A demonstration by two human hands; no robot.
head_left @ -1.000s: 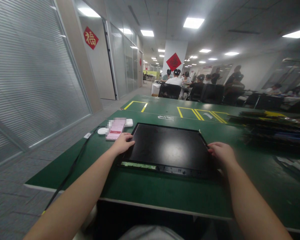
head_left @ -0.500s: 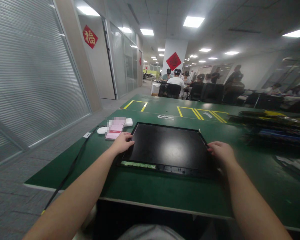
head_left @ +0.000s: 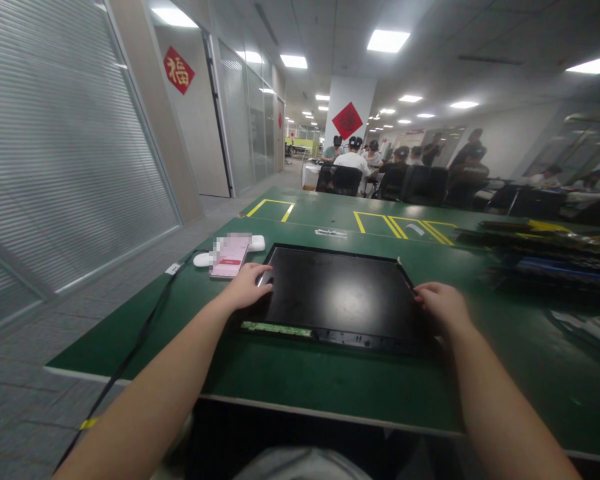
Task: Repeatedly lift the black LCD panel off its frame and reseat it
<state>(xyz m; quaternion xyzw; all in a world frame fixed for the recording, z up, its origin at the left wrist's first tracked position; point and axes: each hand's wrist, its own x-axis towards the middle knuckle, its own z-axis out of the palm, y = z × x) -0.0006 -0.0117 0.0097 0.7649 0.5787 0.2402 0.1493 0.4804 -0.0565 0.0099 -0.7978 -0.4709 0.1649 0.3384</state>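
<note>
A flat black screen panel lies on the green table in front of me, with a green circuit strip along its near edge. My left hand rests on the panel's left edge with fingers curled over it. My right hand grips the panel's right edge, fingers bent around it.
A pink phone and a white device with a black cable lie left of the panel. A stack of dark panels sits at the right. Yellow marked boxes are behind. Several people sit at far tables.
My left hand has shifted slightly up along the panel's left edge, with the thumb now reaching onto the panel. The right hand has stayed put.
</note>
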